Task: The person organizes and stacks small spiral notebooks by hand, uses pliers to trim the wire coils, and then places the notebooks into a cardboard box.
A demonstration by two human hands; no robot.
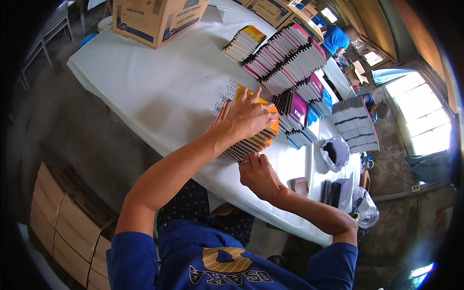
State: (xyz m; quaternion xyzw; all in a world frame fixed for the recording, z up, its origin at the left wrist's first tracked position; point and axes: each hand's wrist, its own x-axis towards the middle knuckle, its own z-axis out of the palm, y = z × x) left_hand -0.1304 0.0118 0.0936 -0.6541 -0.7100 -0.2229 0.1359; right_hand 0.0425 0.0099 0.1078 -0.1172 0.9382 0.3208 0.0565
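Note:
A stack of orange-covered spiral notebooks lies near the table's front edge, its coiled bindings turned toward me. Across the top of it rests my left hand, fingers spread over the covers. My right hand is closed at the near corner of the stack, by the spiral ends. Whatever its fingers pinch is hidden or too small to make out. Just beyond the stack, more metal spirals show on the white tabletop.
Piles of pink-edged notebooks, purple notebooks and grey-white booklets stand to the right. A plastic bag with black contents sits nearby. A cardboard box stands far left; cartons are stacked below. A person in blue is at the back.

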